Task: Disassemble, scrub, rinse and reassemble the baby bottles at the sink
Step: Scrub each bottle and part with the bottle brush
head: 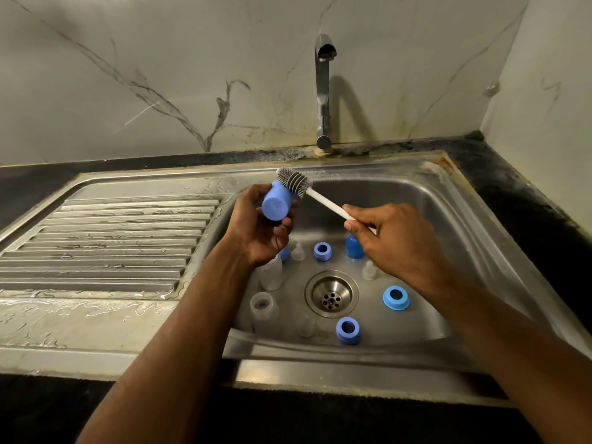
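At the frame centre, above the sink [442,219], the left hand [259,232] fingers grasp a blue cap [277,203]. The right hand [394,238] fingers pinch the brush [296,184] handle, its bristles touching the cap.

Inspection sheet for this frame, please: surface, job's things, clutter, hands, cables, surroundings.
Surface: steel sink, wet ribbed drainboard on its left, drain open.
Job's things: blue cap and grey-headed bottle brush held above the basin; blue rings, clear bottles and clear teats lie loose in the basin.
Clutter: nothing seen.
Hands: left hand grips the blue cap; right hand pinches the brush's white handle.
Cables: nothing seen.
Surroundings: tap with no water running, veined marble wall, grimy dark counter.
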